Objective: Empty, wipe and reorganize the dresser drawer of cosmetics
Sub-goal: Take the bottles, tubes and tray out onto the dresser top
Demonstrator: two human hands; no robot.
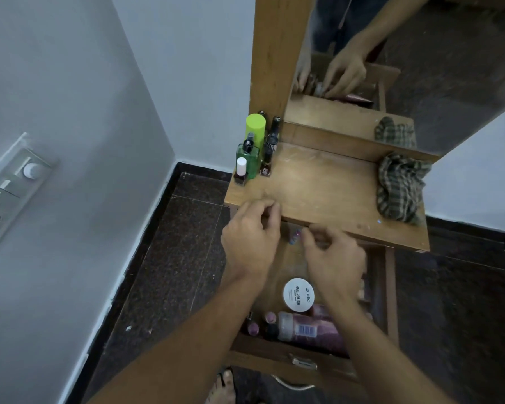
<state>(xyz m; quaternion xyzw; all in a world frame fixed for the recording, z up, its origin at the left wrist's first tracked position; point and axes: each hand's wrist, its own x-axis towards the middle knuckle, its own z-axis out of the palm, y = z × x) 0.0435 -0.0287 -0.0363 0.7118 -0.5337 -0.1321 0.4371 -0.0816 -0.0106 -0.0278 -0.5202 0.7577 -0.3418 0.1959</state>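
The open drawer (389,301) is seen below the worktop's (327,188) near edge, with a white nail polish remover tub (298,294), a pink bottle (309,329) lying left to right and small nail polish bottles (254,326) left at its near end. A small purple item (294,237) is seen at the far end, just left of the right hand (333,258), whose grip is narrowed and seemingly empty. The left hand (250,237) is curled at the worktop edge; a hold cannot be told. Bottles already removed (252,147) are grouped far left, a checked cloth (400,188) right

Dresser top (327,185) bare between bottles (252,150) and cloth (400,188).
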